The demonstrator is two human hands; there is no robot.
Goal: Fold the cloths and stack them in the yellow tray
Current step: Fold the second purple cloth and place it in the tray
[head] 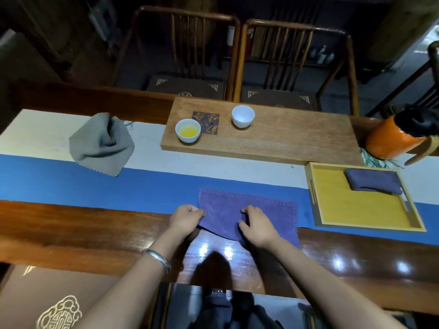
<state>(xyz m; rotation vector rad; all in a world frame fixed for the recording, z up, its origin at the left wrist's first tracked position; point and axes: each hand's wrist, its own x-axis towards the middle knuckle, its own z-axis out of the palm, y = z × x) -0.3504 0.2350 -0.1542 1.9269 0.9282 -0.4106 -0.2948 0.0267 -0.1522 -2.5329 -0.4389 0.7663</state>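
The purple cloth lies flat on the desk, just left of the yellow tray, spread so that its near edge can be lifted and turned over. Both hands work that edge: the left hand pinches the near-left corner, and the right hand curls its fingers around the cloth's near edge toward the middle, likely to start a fold away from the person. Inside the yellow tray, at its far side, a folded dark cloth already rests, leaving room to stack more. A grey cloth sits crumpled well to the left of the tray, apparently waiting its turn.
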